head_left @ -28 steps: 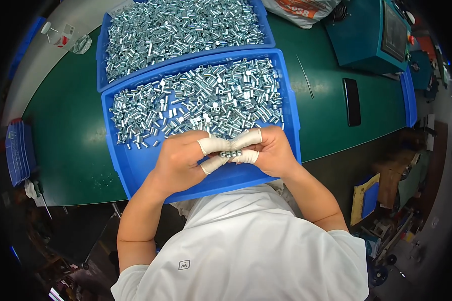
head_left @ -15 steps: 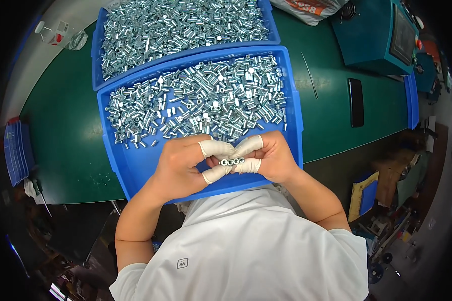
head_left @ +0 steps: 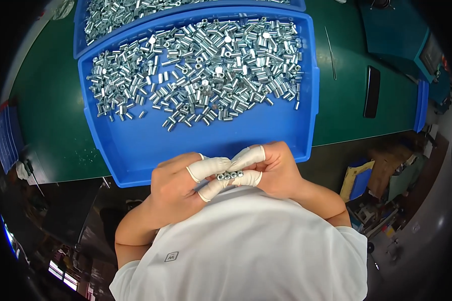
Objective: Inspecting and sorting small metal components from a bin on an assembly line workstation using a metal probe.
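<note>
Between my two hands, close against the white shirt, is a short row of several long coupling nuts (head_left: 230,175), side by side with their open round ends facing up. My left hand (head_left: 176,183) pinches the row's left part between thumb and forefinger. On its right part, the thumb and forefinger of my right hand (head_left: 280,173) are closed too. Pale finger cots cover these fingertips, and the forefingers meet over the row. Just beyond my hands lies a blue tray (head_left: 155,143), with many loose silvery coupling nuts (head_left: 216,80) heaped in its far part.
A second blue tray (head_left: 77,37) full of similar metal pieces adjoins the first at the back. On the green table (head_left: 50,130), a thin metal rod (head_left: 331,52) and a black phone (head_left: 371,92) lie to the right. A teal machine (head_left: 394,37) stands at the far right.
Both hands have drawn back from over the tray's near part to its front edge, still pinching the row of nuts. The view has shifted, so the trays appear higher.
</note>
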`<state>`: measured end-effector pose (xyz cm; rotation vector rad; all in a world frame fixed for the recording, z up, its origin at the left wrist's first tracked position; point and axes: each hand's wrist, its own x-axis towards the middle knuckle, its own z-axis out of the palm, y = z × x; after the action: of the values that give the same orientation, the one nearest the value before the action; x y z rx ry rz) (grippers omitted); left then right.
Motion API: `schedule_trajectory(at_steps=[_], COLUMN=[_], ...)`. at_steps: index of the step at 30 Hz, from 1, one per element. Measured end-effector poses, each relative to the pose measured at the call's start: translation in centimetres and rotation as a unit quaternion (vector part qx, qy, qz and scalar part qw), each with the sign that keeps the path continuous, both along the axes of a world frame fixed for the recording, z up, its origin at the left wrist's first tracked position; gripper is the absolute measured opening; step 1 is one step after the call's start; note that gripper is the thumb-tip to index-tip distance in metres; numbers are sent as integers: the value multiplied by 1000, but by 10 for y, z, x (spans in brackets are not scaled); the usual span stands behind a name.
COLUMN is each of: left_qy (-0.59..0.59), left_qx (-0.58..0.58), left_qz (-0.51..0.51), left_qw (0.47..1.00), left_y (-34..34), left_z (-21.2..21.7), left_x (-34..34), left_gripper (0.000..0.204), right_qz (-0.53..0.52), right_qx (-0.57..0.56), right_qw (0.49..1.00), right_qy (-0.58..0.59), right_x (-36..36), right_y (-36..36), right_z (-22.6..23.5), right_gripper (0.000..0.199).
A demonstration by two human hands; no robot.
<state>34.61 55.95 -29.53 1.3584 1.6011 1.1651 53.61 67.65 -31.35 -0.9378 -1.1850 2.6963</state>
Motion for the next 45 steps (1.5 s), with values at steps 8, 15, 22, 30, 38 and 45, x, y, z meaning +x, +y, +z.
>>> schedule_trajectory(at_steps=[8, 15, 22, 30, 38, 45], left_qy=[18, 12, 39, 13, 24, -11], left_qx=[21, 9, 13, -2, -11, -12], left_qz=[-8, -45, -64, -48, -38, -17], left_qw=[1000, 999, 997, 999, 999, 1000], left_y=[-12, -22, -31, -32, -30, -33], left_z=[-1, 2, -1, -1, 2, -2], left_x=[7, 12, 16, 21, 24, 29], left_gripper=[40, 42, 42, 41, 39, 38], right_qz=[5, -8, -18, -13, -18, -6], right_qx=[5, -8, 9, -32, -50, -7], right_qw=[1000, 1000, 999, 999, 998, 1000], right_qy=[-8, 19, 25, 24, 25, 23], right_x=[9, 21, 27, 26, 30, 29], right_y=[-11, -25, -34, -36, -39, -37], right_z=[0, -1, -3, 0, -3, 2], right_gripper=[20, 16, 14, 17, 19, 17])
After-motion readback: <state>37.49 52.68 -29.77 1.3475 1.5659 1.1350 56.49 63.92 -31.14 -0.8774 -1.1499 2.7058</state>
